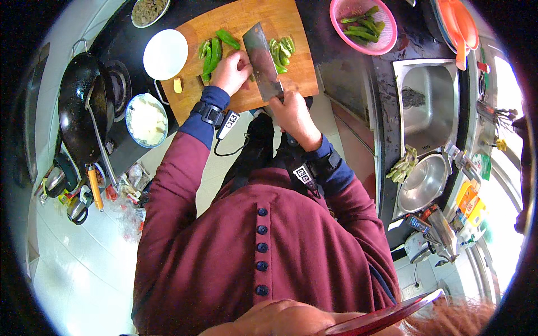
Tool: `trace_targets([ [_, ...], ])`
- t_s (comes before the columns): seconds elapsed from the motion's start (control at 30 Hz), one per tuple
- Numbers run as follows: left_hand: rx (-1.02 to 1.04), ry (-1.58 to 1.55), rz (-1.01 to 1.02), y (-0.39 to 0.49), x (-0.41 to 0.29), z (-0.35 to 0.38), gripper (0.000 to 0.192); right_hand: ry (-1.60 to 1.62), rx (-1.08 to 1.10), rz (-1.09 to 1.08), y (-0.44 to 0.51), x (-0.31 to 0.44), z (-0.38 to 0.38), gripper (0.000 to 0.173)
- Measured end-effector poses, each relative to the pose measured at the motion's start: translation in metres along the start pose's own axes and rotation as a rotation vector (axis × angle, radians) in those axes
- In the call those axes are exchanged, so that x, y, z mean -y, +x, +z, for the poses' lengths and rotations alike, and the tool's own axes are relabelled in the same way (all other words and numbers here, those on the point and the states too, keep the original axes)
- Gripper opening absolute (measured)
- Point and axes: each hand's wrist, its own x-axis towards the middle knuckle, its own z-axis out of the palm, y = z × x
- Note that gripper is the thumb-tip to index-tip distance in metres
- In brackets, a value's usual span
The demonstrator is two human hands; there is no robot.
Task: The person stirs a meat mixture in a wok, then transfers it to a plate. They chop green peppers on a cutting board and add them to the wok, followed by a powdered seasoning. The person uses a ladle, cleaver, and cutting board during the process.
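Note:
A wooden cutting board (pixel 235 17) lies on the dark counter before me. My right hand (pixel 292 113) grips the handle of a cleaver (pixel 262 59), its broad blade pointing away from me over the board. Just left of the blade, my left hand (pixel 231 73) rests over the board with curled fingers; whether they pinch something is hidden. Whole green peppers (pixel 213 54) lie beside that hand, and a single green pepper (pixel 228 38) lies beyond it. Cut green pepper pieces (pixel 280 52) are heaped right of the blade. A small yellowish piece (pixel 178 85) sits near the board's left edge.
Left of the board are a white bowl (pixel 165 54), a patterned bowl of pale slices (pixel 147 120) and a black wok (pixel 80 105) with a ladle. A pink basket (pixel 336 25) of green peppers stands right. Beyond it are a steel sink (pixel 433 101) and a metal basin (pixel 422 185).

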Motion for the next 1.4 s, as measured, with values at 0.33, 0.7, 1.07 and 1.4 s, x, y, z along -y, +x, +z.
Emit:
trace_targets([
  [0.33,-0.027,0.159,0.063,0.005,0.019,-0.002,0.005,-0.291,-0.162,-0.124,0.027,-0.006,0.035,0.030],
  [0.7,-0.325,0.185,0.162,0.005,-0.022,-0.060,0.008,0.198,0.000,-0.015,0.012,-0.015,-0.006,0.023],
  [1.07,-0.224,0.730,0.328,0.035,-0.018,-0.046,0.011,-0.050,-0.052,-0.052,0.005,-0.026,-0.005,0.031],
  [1.4,-0.117,0.564,0.257,-0.003,-0.003,-0.020,0.011,-0.030,-0.072,-0.208,0.007,-0.015,-0.010,0.024],
])
